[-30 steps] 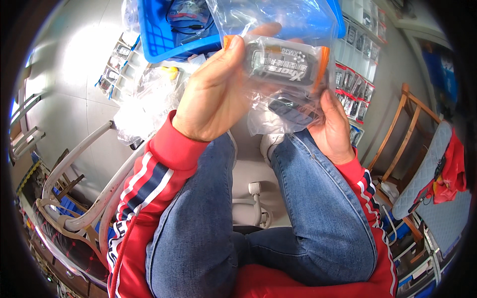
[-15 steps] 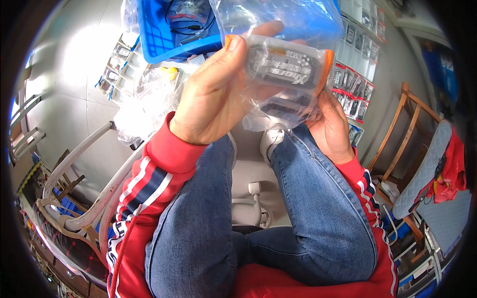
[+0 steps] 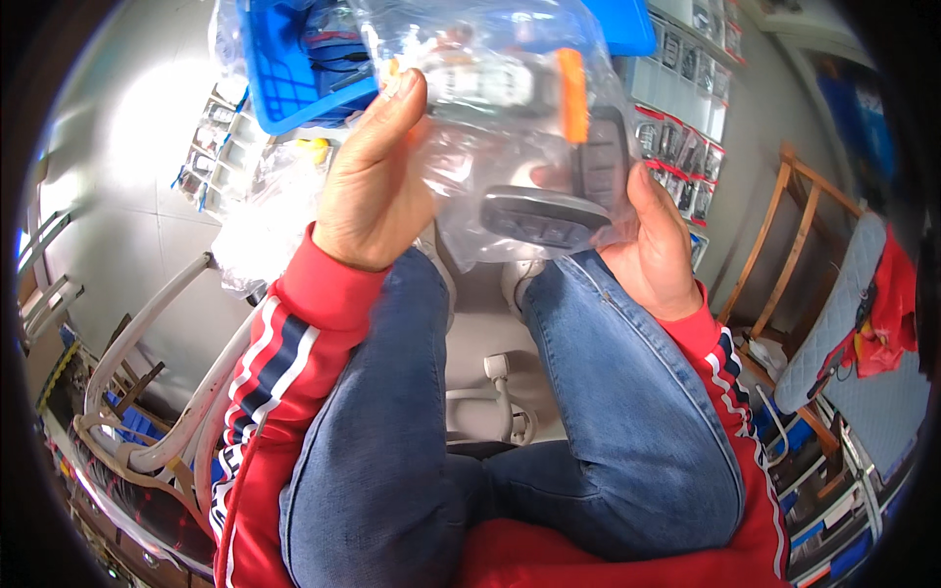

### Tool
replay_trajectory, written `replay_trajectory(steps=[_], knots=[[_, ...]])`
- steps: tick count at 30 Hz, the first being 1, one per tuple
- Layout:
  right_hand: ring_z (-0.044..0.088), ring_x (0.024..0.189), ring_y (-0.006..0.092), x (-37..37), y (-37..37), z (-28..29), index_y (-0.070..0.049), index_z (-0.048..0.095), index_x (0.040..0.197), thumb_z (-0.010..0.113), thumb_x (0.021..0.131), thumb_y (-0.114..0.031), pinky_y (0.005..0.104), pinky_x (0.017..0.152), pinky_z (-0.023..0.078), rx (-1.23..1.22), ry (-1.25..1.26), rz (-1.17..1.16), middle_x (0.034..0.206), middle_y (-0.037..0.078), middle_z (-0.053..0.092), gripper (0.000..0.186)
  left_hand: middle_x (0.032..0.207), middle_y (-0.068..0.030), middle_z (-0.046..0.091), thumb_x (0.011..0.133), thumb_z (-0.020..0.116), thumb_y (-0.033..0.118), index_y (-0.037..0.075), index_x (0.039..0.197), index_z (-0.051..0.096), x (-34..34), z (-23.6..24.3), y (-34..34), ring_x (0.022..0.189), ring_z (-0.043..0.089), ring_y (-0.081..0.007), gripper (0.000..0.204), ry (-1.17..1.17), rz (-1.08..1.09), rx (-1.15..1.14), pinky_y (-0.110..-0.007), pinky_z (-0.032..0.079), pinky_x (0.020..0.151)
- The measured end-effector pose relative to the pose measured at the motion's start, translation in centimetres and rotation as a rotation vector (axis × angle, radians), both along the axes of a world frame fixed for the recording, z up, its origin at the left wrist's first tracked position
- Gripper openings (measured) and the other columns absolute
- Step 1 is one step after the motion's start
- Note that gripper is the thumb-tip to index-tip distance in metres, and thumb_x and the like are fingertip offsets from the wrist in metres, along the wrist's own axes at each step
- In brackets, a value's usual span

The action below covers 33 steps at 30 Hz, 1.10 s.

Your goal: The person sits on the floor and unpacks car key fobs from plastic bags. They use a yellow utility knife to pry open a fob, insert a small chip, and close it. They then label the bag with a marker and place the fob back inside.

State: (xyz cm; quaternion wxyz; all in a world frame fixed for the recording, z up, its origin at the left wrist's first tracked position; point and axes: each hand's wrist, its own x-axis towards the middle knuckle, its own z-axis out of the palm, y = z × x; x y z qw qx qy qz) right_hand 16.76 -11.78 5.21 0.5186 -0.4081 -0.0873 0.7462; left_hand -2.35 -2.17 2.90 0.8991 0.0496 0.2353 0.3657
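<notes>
A clear plastic bag (image 3: 456, 162) is stretched between my hands in front of the blue crate (image 3: 270, 108). My left hand (image 3: 377, 186) grips its left side, thumb up on the front, and my right hand (image 3: 652, 240) holds its right side. Inside lie a blurred package with an orange end (image 3: 573, 93), a dark oval key fob (image 3: 544, 216) lying sideways near the bottom, and a dark upright fob (image 3: 603, 157) at the right. The fingers behind the bag are mostly hidden.
Trays of small bagged items stand at the left (image 3: 211, 137) and right (image 3: 676, 137). Crumpled plastic (image 3: 250, 240) lies below the crate. A white metal chair frame (image 3: 147, 314) is at left, a wooden frame (image 3: 784, 235) at right, beside a quilted pad with red cloth (image 3: 882, 294).
My left hand and the bag have shifted left. The orange-ended package has moved up and left and blurred, so the two dark fobs beneath it now show more fully.
</notes>
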Motion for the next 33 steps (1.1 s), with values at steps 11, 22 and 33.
replay_trajectory(steps=[11, 22, 33], knots=[[0.055, 0.103, 0.0208, 0.6, 0.6, 1.2, 0.003, 0.037, 0.127, 0.041, 0.089, -0.013, 0.0344, 0.088, 0.045, 0.044, 0.029, 0.010, 0.116, 0.013, 0.053, 0.042, 0.114, -0.0092, 0.054, 0.088, 0.051, 0.012, 0.004, 0.118, 0.046, -0.4, -0.8, 0.2, 0.104, 0.054, -0.0229, 0.031, 0.028, -0.009, 0.164, -0.037, 0.044, 0.089], [0.058, 0.100, 0.0227, 0.8, 0.8, 1.9, 0.003, 0.041, 0.124, 0.044, 0.092, -0.016, 0.0376, 0.088, 0.047, 0.212, -0.113, -0.066, 0.113, 0.015, 0.055, 0.038, 0.121, -0.0132, 0.050, 0.085, 0.052, 0.003, 0.002, 0.127, 0.037, 0.6, 0.1, -0.2, 0.112, 0.050, -0.0265, 0.045, 0.029, -0.118, 0.296, -0.037, 0.038, 0.096], [0.062, 0.091, 0.0212, 1.6, 0.8, 0.7, 0.003, 0.048, 0.116, 0.040, 0.094, -0.022, 0.0326, 0.075, 0.053, 0.028, -0.160, -0.152, 0.101, 0.014, 0.060, 0.034, 0.127, -0.0160, 0.044, 0.081, 0.058, 0.010, 0.002, 0.130, 0.032, 0.6, 0.8, 0.2, 0.118, 0.044, -0.0290, 0.056, 0.215, -0.109, 0.321, -0.041, 0.036, 0.099]])
